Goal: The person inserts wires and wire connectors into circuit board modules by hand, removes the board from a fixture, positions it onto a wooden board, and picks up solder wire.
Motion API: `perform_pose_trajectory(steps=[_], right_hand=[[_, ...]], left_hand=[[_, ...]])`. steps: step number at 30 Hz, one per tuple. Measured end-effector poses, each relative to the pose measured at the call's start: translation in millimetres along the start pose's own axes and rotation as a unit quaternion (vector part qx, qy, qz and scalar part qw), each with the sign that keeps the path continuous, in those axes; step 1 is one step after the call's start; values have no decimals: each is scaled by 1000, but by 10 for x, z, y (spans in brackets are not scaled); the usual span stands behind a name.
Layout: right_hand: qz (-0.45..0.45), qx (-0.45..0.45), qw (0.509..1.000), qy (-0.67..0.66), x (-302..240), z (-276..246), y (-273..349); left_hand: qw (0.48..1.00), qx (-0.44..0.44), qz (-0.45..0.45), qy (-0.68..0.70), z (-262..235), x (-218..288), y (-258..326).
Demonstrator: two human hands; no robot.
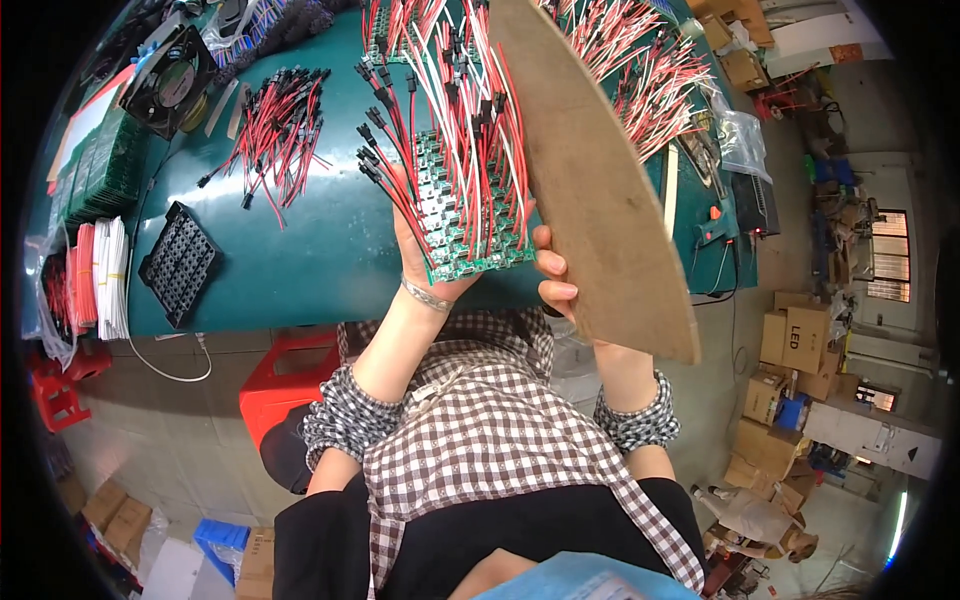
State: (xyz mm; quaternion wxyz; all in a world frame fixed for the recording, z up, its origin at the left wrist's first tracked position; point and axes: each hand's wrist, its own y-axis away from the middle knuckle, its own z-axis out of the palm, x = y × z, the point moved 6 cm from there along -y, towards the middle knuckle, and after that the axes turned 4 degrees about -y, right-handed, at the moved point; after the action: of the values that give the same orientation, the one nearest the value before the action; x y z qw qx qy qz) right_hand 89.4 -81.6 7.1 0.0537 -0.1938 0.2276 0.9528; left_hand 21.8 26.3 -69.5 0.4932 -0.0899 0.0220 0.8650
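Note:
My left hand point(420, 265) grips the lower edge of a green circuit board panel point(468, 215) that bristles with red and white wires ending in black connectors. The panel is lifted off the green table point(330, 250) and tilted. My right hand point(556, 280) holds a long brown wooden board point(600, 190) by its edge, right beside the panel; only its fingertips show in front of the board. A metal bangle point(426, 296) sits on my left wrist.
A loose bundle of red and black wires point(275, 130) lies at the left, with a black tray point(180, 262), a fan point(170, 80) and stacked green boards point(100, 165). More wired boards point(650, 70) lie behind. A red stool point(290, 380) stands below; cardboard boxes point(800, 345) are at the right.

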Motion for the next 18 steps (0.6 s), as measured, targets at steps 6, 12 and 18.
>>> perform_pose_trajectory(steps=[6,12,18], right_hand=[[-40,-13,997,62,-67,6,-60],[-261,115,929,237,-432,-163,-42],[-380,87,876,285,-472,9,-16]], left_hand=[[1000,-2,8,26,62,-20,-7],[997,-51,7,55,67,-24,-29],[991,-86,-4,102,70,24,-4]])
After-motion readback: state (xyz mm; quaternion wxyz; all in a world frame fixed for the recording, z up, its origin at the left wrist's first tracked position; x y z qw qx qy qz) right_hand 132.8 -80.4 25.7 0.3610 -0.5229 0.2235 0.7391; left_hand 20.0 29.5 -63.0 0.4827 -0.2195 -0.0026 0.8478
